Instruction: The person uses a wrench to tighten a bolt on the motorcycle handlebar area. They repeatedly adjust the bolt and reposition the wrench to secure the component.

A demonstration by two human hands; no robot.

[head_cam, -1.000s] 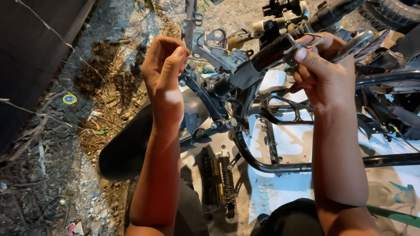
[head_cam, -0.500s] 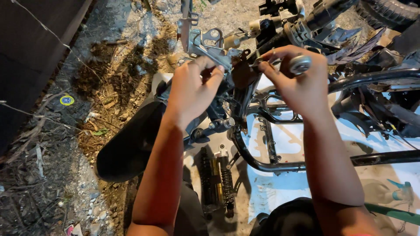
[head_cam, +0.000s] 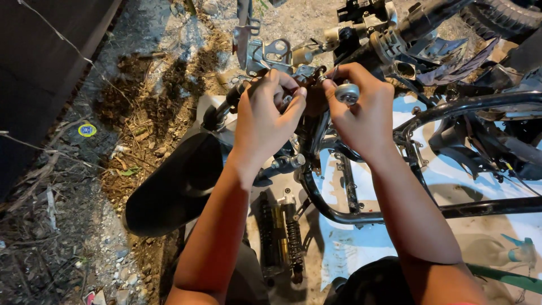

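Note:
My left hand (head_cam: pixel 265 116) and my right hand (head_cam: pixel 358 116) meet over the front of a stripped motorcycle frame (head_cam: pixel 361 217). The left hand's fingers are curled around a small dark part near the steering head bracket (head_cam: pixel 276 52). The right hand pinches a tool with a round silver end (head_cam: pixel 346 92), its tip pointing toward the left fingers. What exactly sits between the fingertips is hidden.
A black fender (head_cam: pixel 169 189) lies under my left forearm. Two shock absorbers (head_cam: pixel 282 237) lie on the ground by a blue and white sheet (head_cam: pixel 361 248). Dirt, twigs and gravel (head_cam: pixel 84 186) cover the left side. A tyre (head_cam: pixel 502 14) shows at top right.
Both hands have come together at the middle of the frame: the left moved right and down, the right moved left. The camera view has shifted a little.

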